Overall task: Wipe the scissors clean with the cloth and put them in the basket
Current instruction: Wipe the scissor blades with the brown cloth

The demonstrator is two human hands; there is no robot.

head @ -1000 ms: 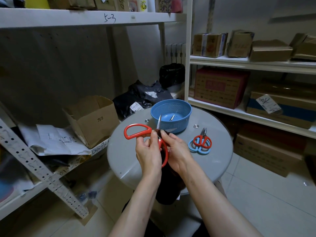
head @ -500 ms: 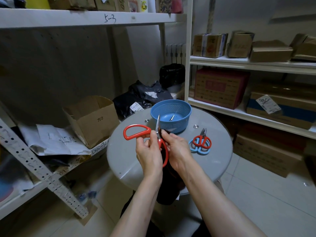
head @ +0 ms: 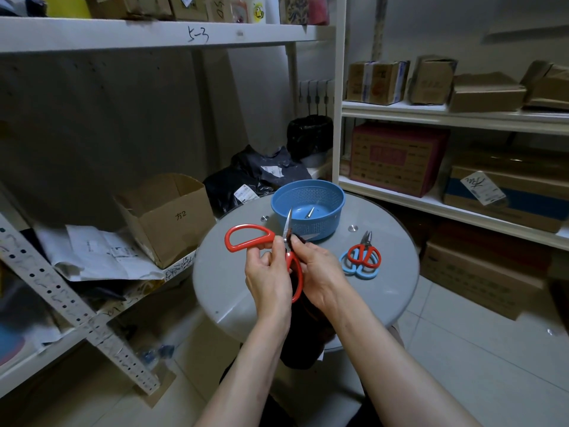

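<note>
Open red scissors (head: 261, 241) gripped near the pivot by left hand (head: 268, 280) and right hand (head: 320, 272), just before blue basket (head: 308, 208); dark cloth (head: 308, 331) mostly hidden beneath.

A round grey table (head: 234, 291) carries a blue basket (head: 320, 197) and two small scissors (head: 363, 258), stacked

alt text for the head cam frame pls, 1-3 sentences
Over a round grey table, a person's left hand holds open red-handled scissors while the right hand presses a dark cloth at the blades. A blue basket sits behind, two smaller scissors stacked to the right, and cardboard boxes fill the surrounding shelves.
</note>
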